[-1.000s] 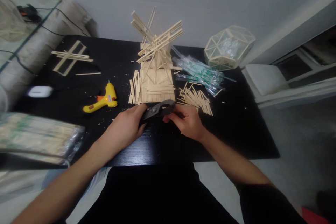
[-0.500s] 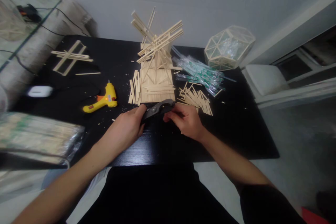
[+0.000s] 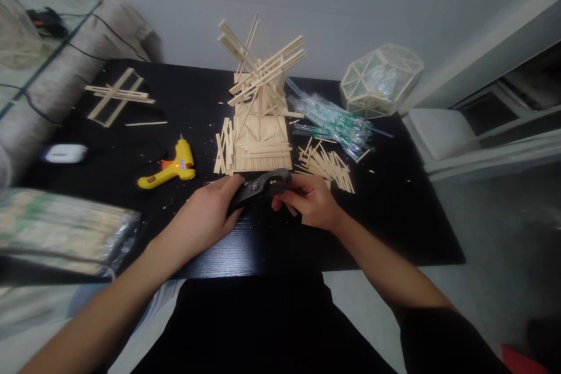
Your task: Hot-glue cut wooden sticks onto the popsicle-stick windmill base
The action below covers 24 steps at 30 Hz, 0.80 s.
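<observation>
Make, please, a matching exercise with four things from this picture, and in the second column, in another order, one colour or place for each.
1. Glue gun
2. Dark tool
3. Small case
4. Plastic wrappers

A. White
B. Right of the stick model
C. Yellow
D. In the left hand

Pairs: 1-C, 2-D, 3-A, 4-B

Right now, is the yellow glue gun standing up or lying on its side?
On its side: the glue gun shows its full profile, handle and nozzle spread along the black tabletop.
</observation>
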Available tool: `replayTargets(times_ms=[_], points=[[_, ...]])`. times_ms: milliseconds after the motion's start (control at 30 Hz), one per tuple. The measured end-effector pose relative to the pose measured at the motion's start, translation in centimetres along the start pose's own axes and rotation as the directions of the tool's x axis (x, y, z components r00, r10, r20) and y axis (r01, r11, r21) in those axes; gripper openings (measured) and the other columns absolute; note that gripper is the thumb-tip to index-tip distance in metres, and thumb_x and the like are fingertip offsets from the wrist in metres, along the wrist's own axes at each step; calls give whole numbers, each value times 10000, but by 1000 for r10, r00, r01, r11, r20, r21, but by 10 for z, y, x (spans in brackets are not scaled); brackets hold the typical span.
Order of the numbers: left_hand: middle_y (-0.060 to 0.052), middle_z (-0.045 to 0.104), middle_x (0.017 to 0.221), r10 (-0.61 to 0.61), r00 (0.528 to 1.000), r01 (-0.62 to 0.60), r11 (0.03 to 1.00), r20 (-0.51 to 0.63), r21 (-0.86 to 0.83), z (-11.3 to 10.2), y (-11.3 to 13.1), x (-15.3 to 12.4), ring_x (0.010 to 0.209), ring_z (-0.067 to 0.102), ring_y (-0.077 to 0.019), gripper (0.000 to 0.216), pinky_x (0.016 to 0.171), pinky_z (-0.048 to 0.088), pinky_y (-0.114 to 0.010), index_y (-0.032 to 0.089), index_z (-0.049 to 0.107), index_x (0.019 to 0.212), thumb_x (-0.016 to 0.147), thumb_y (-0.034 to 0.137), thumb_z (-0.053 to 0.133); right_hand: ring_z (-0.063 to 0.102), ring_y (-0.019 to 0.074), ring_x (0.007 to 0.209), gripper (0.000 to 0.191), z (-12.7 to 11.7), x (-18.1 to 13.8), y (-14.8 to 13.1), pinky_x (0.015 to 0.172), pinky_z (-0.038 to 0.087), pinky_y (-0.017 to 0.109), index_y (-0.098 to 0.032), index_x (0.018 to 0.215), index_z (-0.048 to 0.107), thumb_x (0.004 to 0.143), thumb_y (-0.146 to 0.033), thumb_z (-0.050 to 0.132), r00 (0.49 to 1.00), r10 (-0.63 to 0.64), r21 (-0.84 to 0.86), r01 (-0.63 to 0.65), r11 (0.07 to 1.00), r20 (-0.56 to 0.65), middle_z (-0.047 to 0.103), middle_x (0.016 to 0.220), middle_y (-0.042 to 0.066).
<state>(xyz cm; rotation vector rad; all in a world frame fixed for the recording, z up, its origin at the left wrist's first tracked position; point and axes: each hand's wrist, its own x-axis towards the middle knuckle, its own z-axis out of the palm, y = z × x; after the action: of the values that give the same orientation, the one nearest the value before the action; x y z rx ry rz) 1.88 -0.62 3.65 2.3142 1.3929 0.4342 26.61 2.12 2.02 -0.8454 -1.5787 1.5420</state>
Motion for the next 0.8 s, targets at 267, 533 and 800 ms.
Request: replayTargets(times_ms=[267, 533, 800], points=[[-65, 699, 930, -29, 999, 29, 999, 22, 19, -3, 2, -1, 789, 704, -227, 98, 716, 538, -340, 207, 552, 1037, 944, 190, 527, 736, 135, 688, 163, 2, -1, 1, 685, 594, 254, -198, 854, 756, 973, -301, 714, 998, -57, -95, 54, 994, -36, 771, 745, 2], [-66, 678, 849, -191, 979, 181, 976, 75, 122, 2, 20, -4, 716, 702, -252, 71, 627, 499, -339, 218, 490, 971, 927, 190, 539, 763, 193, 786, 184, 11, -10, 7, 771, 613, 322, -215, 944, 796, 1019, -236, 629, 911, -379, -617, 205, 760, -164, 818, 883, 55], [-75, 692, 852, -275, 956, 246, 940, 102, 238, 7, 32, -4, 698, 719, -269, 103, 585, 460, -336, 222, 450, 974, 937, 158, 522, 743, 198, 763, 193, 11, -11, 13, 735, 587, 322, -208, 936, 764, 1033, -225, 599, 866, -468, -673, 243, 698, -174, 796, 845, 64]])
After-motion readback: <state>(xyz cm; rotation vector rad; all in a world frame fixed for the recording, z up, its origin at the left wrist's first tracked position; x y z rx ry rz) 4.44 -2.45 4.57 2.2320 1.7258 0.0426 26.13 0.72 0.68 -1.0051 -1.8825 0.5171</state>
